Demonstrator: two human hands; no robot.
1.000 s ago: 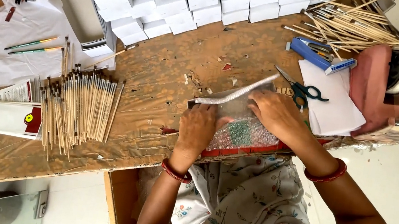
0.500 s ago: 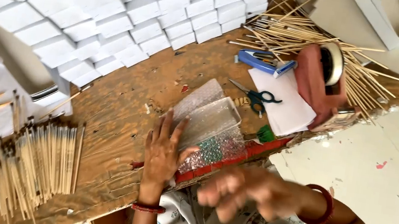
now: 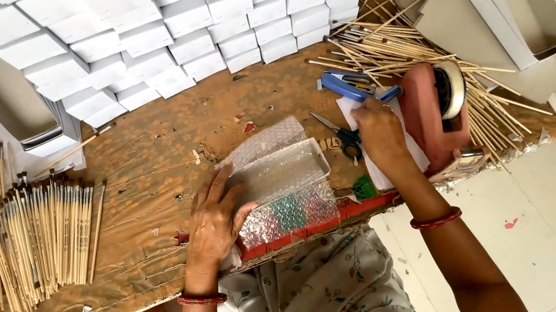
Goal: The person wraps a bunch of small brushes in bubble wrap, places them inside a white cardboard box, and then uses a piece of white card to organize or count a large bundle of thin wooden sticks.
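A small box wrapped in clear bubble wrap [image 3: 281, 185] lies flat at the near edge of the brown worktop [image 3: 161, 161], set at a slant. The wrap is loose: one flap folds up and back over the far side, showing a pale rectangular face, while green and red show through the bubbles at the near end. The left hand [image 3: 214, 223] presses flat on its near left corner. The right hand [image 3: 379, 130] rests on white paper [image 3: 381, 170] beside a red tape dispenser [image 3: 436, 113].
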